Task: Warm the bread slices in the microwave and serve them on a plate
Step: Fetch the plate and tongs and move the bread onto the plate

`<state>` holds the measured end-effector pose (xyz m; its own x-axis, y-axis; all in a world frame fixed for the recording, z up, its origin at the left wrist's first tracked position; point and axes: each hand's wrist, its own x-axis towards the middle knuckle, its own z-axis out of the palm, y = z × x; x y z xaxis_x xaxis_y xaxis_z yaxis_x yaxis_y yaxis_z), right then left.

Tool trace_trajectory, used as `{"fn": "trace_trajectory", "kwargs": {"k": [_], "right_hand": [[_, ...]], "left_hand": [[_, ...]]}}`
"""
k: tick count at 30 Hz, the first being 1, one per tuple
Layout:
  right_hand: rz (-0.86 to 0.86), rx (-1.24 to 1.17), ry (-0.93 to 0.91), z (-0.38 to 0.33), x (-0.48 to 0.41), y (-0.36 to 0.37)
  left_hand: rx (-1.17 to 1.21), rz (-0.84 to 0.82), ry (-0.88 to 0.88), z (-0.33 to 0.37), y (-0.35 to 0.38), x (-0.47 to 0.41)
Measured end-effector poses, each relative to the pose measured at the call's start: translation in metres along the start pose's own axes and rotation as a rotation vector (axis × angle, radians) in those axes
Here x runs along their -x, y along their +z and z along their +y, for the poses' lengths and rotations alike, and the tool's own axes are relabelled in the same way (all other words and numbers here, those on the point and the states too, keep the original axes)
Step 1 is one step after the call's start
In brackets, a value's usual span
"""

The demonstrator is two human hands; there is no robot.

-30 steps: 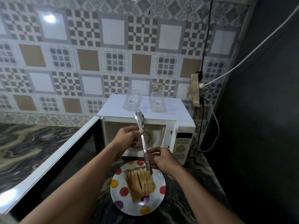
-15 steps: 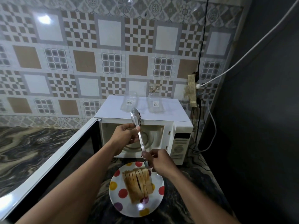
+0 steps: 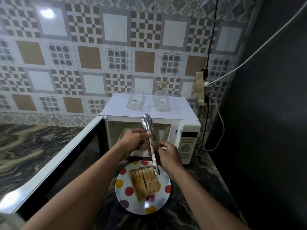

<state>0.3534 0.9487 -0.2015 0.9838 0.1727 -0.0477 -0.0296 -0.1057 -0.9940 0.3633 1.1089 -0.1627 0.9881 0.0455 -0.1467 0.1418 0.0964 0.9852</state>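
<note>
Steel tongs (image 3: 150, 143) stand nearly upright between the two hands, scalloped tips pointing to the far side and the hinge end low, just over the far rim of the plate (image 3: 126, 198). The left hand (image 3: 134, 140) has its fingers curled round the upper part of the tongs; the right hand (image 3: 167, 155) pinches the shaft lower down, thumb and fingers closed on it. Neither holds bread.

The bread slices (image 3: 144, 181) lie fanned in a row on the spotted plate, which sits on the dark marbled surface (image 3: 33, 146) near the person, right in front of the microwave (image 3: 187, 141). Its door (image 3: 54, 165) is swung wide to the left, and what shows of the cavity behind the hands looks bare (part of it is hidden).

How far along? The slices are on a plate and the oven is open, which fits either end of the job: about to go in, or just out and served. Nothing shows whether they are warm. If they are unheated, loading, closing the door, running it and plating are all left; if heated, only putting down the tongs and shutting the door remain.

Two clear containers (image 3: 135, 101) stand on top of the microwave.
</note>
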Motion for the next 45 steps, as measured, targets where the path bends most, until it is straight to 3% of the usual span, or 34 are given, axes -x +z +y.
{"fn": "trace_trajectory", "kwargs": {"k": [9,16,20,25,29,33,38,45], "right_hand": [[-0.038,0.026,-0.079,0.006,0.005,0.006],[-0.077,0.094,-0.065,0.008,0.009,0.015],[-0.098,0.088,-0.039,0.017,0.015,0.02],[-0.014,0.122,-0.02,0.035,0.022,0.021],[0.097,0.336,0.012,0.05,0.019,0.013],[0.093,0.539,0.045,0.066,0.01,0.002],[-0.027,0.892,0.055,0.09,-0.003,-0.012],[-0.224,1.157,0.035,0.13,-0.022,-0.02]], "left_hand": [[0.019,0.032,-0.003,-0.001,-0.005,0.012],[0.055,-0.065,-0.084,-0.008,-0.01,0.022],[0.062,-0.026,-0.092,-0.03,-0.014,0.023],[0.049,0.01,-0.072,-0.049,-0.015,0.026],[-0.069,0.084,-0.081,-0.058,-0.018,0.033],[-0.197,0.183,-0.072,-0.073,-0.025,0.035],[-0.289,0.318,-0.068,-0.091,-0.033,0.037],[-0.51,0.525,-0.145,-0.129,-0.038,0.04]]}}
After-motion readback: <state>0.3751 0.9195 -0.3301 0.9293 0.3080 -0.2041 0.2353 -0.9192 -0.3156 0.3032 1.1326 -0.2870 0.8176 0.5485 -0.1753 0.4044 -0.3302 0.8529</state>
